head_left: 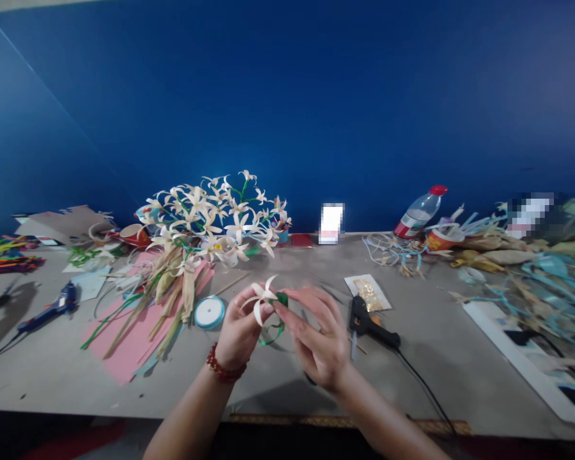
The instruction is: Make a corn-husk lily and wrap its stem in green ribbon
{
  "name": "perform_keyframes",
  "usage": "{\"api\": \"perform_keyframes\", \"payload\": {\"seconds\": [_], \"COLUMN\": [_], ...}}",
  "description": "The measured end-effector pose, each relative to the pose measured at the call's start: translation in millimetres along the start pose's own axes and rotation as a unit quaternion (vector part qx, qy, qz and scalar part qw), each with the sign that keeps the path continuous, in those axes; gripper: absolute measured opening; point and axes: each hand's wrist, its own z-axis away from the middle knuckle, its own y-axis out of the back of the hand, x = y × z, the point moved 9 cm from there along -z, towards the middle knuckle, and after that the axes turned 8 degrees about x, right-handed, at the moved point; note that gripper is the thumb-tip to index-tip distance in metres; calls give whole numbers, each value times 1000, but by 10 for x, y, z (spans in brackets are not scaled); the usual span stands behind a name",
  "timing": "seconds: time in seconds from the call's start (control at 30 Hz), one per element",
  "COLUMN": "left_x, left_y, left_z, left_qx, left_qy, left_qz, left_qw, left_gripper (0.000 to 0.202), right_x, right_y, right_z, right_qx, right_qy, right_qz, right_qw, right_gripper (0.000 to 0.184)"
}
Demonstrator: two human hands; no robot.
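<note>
My left hand (pixel 238 333), a beaded bracelet on its wrist, pinches a white handmade flower (pixel 263 295) by its base. The petals curl outward over the fingers. My right hand (pixel 323 338) reaches in from the other side, thumb and fingertips closed on green tape (pixel 282 299) at the flower's base. A loop of the tape hangs below, between the two hands. Left of my left hand lies a spool of white ribbon (pixel 209 313). Close to my right hand rests a black glue gun (pixel 371 324), its cord trailing toward the table's front edge.
Many white flowers (pixel 237 223) on green stems stand at the back. Dried husks (pixel 165 294) lie on pink paper (pixel 110 345). A blue glue gun (pixel 52 310) is at left. At right are a bottle (pixel 419 214), a gold-filled packet (pixel 368 292) and a power strip (pixel 512 364).
</note>
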Motion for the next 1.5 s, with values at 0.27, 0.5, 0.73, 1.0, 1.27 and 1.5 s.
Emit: {"api": "perform_keyframes", "payload": {"seconds": [0.27,0.5,0.73,1.0,1.27,1.5], "left_x": [19,-45,-99,-171,-164,-166], "left_y": [-120,-110,-153,-182,-192,-255], "left_z": [21,28,47,56,42,87], "left_qx": [-54,-69,-83,-87,-117,-154], "left_qy": [6,18,46,85,63,63], "left_qz": [-24,-42,3,20,10,19], "left_qw": [998,997,995,992,991,986], "left_gripper": [24,24,28,34,32,33], "right_x": [297,370,394,379,366,362], "right_y": [-131,-203,-245,-144,-104,-5], "right_z": [-70,-137,-33,-67,-78,-139], "right_qx": [-55,-102,-110,-76,-96,-12], "right_qy": [-213,-276,-340,-360,-367,-313], "right_qz": [-147,-242,-318,-308,-281,-294], "right_qw": [964,925,878,877,881,903], "right_gripper": [24,4,8,13,14,18]}}
